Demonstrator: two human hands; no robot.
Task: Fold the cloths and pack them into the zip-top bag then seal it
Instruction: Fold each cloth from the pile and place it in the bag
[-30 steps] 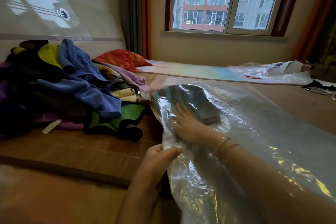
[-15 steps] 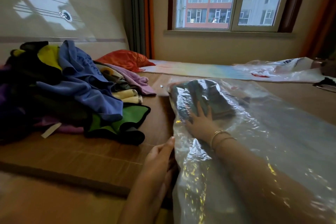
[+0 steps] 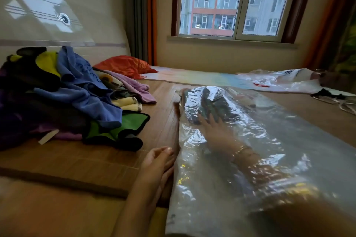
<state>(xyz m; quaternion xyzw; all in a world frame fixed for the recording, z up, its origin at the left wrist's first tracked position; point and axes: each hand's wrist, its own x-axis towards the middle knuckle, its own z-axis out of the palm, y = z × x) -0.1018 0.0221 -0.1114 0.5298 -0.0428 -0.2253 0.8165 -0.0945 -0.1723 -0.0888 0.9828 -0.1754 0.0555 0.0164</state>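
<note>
A heap of unfolded cloths (image 3: 63, 90), blue, green, purple and yellow among them, crowds the left side of the bed (image 3: 158, 121), its woven mat showing bare between heap and bag; an orange cushion (image 3: 125, 64) lies at the far edge below the window (image 3: 231, 2), and a second crumpled plastic bag (image 3: 277, 80) sprawls at the far right beside dark straps that are hard to identify; the clear zip-top bag (image 3: 250, 140) stretches from the bed's middle toward the near right corner, its glare masking much of what it holds; inside, the right hand (image 3: 215, 131), bangles at the wrist, lies flat with fingers spread, its grip wide, pressing a dark folded cloth (image 3: 212, 106) at the bag's far end; the left hand (image 3: 158, 163) rests outside along the bag's left edge, fingers extended and holding nothing; the bag's mouth is cut off at the lower frame; the cloth's pattern is blurred by plastic.
</note>
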